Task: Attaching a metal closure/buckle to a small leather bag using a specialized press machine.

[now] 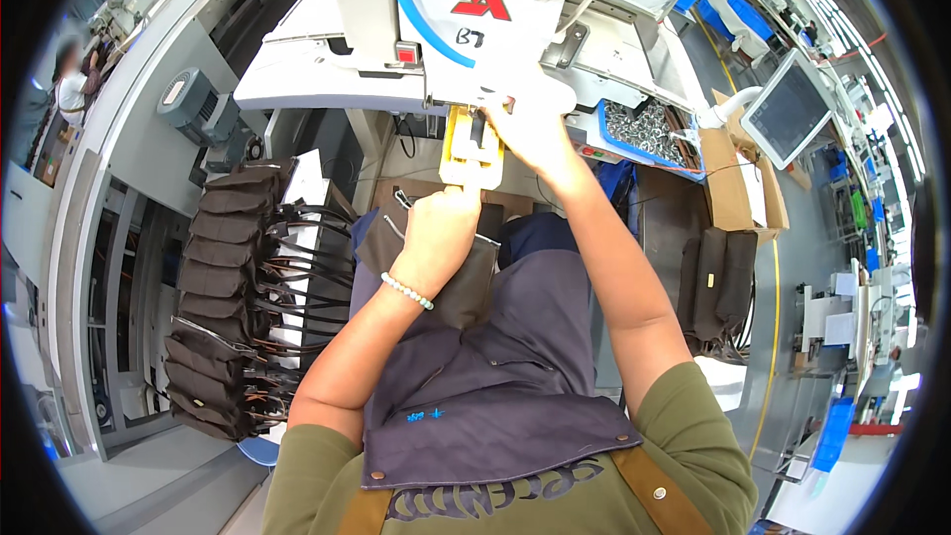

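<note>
In front of me my left hand (441, 233) is closed over the top of a dark brown fabric bag (468, 289), which hangs down over my lap and has a zipper along its upper edge. The knuckles come right up to the pale front end of a yellow plate (459, 160) under the white machine head (485, 0). A short black strip (476, 129) lies on that plate. My right hand (525, 134) reaches to the strip from the right, fingers drawn together beneath the head. Glare washes out this hand, and what its fingertips hold is hidden.
Several dark brown bags (223, 263) with black straps are stacked along the left. On the right are a blue tray (701, 176) with metal fittings, a cardboard box (728, 183), more brown bags (720, 277) and a screen (788, 109). Another person (71, 89) is far left.
</note>
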A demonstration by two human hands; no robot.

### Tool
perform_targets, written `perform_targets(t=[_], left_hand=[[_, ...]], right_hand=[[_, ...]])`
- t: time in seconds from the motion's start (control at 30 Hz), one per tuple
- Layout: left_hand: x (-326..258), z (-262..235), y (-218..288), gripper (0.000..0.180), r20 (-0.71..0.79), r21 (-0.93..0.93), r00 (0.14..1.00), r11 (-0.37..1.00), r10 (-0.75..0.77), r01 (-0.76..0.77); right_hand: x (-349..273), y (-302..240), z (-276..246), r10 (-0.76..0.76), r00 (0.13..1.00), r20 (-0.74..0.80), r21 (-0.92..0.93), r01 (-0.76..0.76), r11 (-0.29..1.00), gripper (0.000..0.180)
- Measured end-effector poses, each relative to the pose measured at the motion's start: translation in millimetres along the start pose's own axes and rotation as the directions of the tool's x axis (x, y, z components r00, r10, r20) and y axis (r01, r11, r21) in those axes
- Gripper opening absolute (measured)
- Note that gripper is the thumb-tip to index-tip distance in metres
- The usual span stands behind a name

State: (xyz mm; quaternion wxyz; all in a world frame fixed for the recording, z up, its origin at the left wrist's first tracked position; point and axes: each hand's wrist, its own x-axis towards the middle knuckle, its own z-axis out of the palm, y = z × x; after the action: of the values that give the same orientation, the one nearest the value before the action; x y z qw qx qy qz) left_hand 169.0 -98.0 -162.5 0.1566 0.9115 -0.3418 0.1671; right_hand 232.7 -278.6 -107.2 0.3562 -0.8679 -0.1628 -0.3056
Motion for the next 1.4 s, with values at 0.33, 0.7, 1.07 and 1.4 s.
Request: perform_targets(t=[0.33,0.7,1.07,1.4], left_hand=[[-2.5,1.4,1.3,0.027,-0.023,-0.176,0.995,0.981,-0.093,0.087],[0.0,0.6,2.9,0.026,-0.074,-0.218,0.992,0.973,-0.099,0.081],[3.3,-2.7,5.8,0.020,-0.020,-0.162,0.990,0.978,-0.140,0.135],[-12.5,-23.8,-3.5,0.033,0.004,-0.143,0.995,0.985,-0.098,0.098]], right_hand=[[-76.1,11.3,-11.7,0.422,0.836,0.351,0.455,-0.547,0.703,0.035],[-67.1,1.3,3.4,0.180,0.962,0.205,-0.339,-0.103,0.935,0.044],[-77.0,-21.7,9.0,0.216,0.970,0.110,-0.061,-0.210,0.976,0.021],[-95.9,-24.8,0.5,0.153,0.980,0.124,0.029,-0.158,0.987,0.031]])
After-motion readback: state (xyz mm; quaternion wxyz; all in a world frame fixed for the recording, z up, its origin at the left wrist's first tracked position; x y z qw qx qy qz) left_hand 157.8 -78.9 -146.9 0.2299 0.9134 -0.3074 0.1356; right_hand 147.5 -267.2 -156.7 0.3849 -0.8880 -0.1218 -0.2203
